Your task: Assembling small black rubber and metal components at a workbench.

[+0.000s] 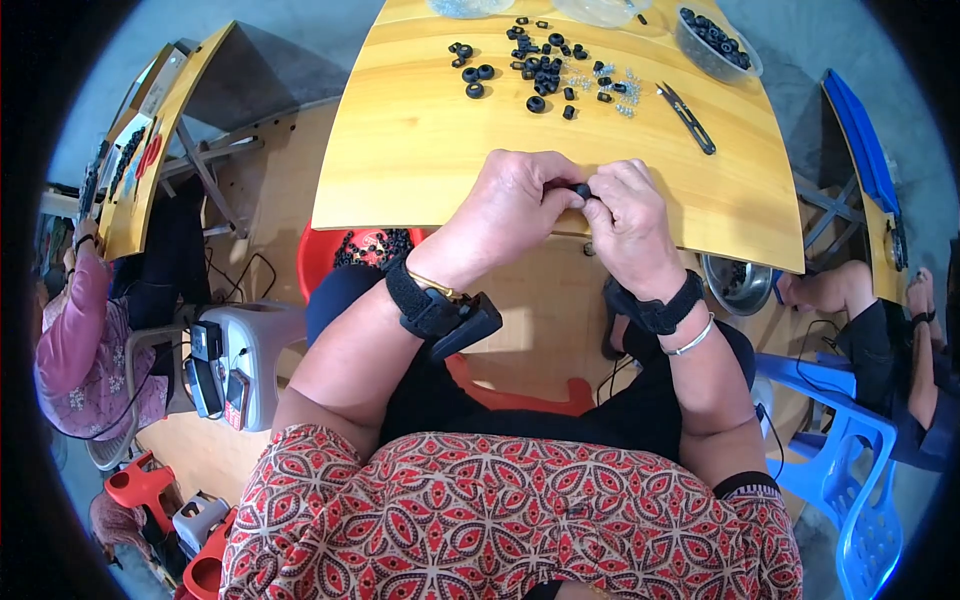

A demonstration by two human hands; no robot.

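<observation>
Just above the near edge of the wooden table point(400, 170), my left hand point(515, 200) and my right hand point(630, 220) meet. Between their fingertips is a small black plastic part point(580, 190), pinched from both sides and mostly covered by the fingers. Beyond my hands lie loose black plastic pieces point(543, 72), some round and ring-like, others small and barrel-shaped. Small silver springs point(627, 90) are scattered at their right. Farther right rests a slim black-handled cutter point(688, 120), its metal tip toward the springs.
A clear bowl point(735, 76) of black pieces stands at the far right of the table. Below are a red basin point(313, 262) and a metal bowl point(742, 298), both holding black parts. A grey stool point(260, 340) and blue chair point(850, 450) flank me. Other people sit at side tables.
</observation>
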